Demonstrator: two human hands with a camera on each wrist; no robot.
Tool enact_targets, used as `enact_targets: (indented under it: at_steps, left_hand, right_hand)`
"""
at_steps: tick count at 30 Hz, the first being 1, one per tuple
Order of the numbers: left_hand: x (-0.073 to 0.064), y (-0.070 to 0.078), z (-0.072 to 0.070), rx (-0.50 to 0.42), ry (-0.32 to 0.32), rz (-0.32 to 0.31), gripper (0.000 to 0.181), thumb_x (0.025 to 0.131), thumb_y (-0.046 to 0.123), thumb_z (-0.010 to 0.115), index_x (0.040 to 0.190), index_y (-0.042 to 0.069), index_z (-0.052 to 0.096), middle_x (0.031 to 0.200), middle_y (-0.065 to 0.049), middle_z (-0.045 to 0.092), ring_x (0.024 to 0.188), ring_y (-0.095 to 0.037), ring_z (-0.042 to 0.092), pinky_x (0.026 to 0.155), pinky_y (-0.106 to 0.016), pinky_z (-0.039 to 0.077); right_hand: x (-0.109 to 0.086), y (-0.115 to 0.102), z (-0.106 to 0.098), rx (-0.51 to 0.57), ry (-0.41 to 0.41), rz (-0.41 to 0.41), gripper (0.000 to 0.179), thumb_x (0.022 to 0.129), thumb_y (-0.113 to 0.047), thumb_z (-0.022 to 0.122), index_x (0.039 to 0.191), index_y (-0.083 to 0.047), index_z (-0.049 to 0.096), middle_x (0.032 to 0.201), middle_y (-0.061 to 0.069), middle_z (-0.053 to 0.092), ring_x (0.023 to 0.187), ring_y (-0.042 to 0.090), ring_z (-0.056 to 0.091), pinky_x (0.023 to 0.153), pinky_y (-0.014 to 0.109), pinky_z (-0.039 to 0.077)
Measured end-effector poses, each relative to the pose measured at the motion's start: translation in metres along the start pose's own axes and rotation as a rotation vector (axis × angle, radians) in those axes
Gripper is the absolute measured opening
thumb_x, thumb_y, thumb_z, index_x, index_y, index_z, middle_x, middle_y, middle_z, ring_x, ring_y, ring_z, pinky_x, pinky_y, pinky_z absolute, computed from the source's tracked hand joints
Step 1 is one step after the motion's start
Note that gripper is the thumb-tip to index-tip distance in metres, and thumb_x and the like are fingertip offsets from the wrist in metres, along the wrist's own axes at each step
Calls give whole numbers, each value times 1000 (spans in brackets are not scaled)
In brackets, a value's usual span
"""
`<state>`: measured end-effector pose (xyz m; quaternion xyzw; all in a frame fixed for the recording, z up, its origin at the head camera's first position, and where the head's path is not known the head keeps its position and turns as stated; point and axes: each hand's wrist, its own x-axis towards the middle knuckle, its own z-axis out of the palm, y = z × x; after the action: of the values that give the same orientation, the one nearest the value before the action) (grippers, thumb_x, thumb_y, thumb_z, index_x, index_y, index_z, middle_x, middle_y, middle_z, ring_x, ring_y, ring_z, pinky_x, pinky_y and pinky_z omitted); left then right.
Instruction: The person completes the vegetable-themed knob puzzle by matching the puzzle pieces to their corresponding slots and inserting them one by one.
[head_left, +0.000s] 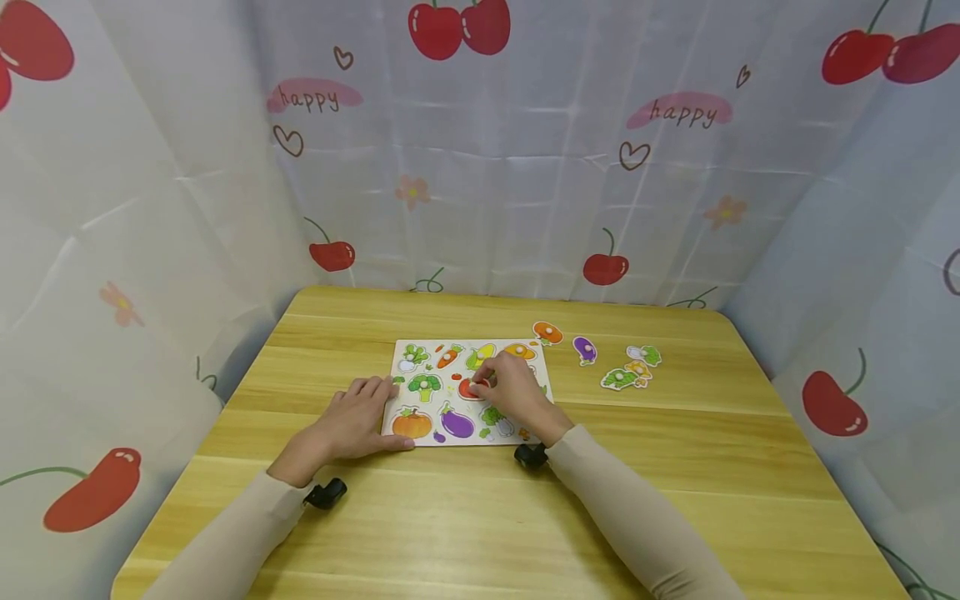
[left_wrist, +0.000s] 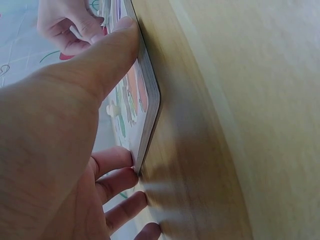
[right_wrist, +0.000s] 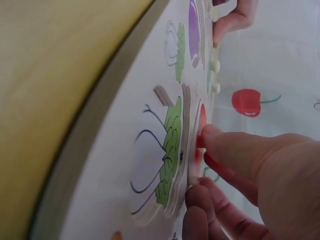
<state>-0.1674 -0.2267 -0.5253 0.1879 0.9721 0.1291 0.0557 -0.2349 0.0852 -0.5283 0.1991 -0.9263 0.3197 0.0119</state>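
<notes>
A white puzzle board (head_left: 465,442) with vegetable pictures lies on the table. My right hand (head_left: 517,390) is over its middle, pinching a red tomato puzzle piece (head_left: 467,389) between thumb and fingers. In the right wrist view the tomato piece (right_wrist: 202,117) is close against the board face, partly hidden by the thumb. My left hand (head_left: 352,423) rests at the board's front left corner. Its thumb (left_wrist: 125,25) lies on the front edge, and its spread fingertips touch the left edge. Pegged broccoli (head_left: 425,386), carrot (head_left: 448,357) and corn (head_left: 480,357) pieces sit in the board.
Beyond the board's right side lie a loose pumpkin piece (head_left: 547,333) and an eggplant piece (head_left: 585,350). Farther right is a small overlapping cluster, including a green leafy piece (head_left: 618,380) and a white-and-green piece (head_left: 648,356). A cherry-print curtain (head_left: 487,217) surrounds the wooden table (head_left: 480,517).
</notes>
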Motion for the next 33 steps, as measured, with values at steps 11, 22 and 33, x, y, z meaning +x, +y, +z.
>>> enact_targets:
  at_steps: [11, 22, 33]
  left_hand:
    - [0, 0, 1, -5, 2, 1, 113, 96, 75, 85, 172, -1, 48, 170, -22, 55, 157, -51, 50, 114, -72, 49]
    - [1, 2, 1, -8, 9, 6, 110, 97, 74, 85, 170, 0, 50, 169, -22, 55, 156, -51, 50, 113, -72, 49]
    - [1, 1, 1, -2, -1, -4, 114, 97, 77, 84, 172, -1, 48, 171, -22, 54, 157, -51, 49, 113, -71, 49]
  right_hand:
    - [-4, 3, -2, 14, -18, -12, 5, 103, -17, 92, 105, -12, 91, 107, 6, 76, 91, 16, 63, 82, 31, 52]
    - [-11, 14, -10, 25, -33, 1, 16, 100, -17, 95, 115, -12, 93, 110, 2, 81, 92, 15, 67, 86, 34, 57]
    - [-14, 22, -13, 5, -26, -8, 20, 101, -19, 94, 120, -15, 92, 108, 1, 79, 91, 14, 64, 84, 33, 54]
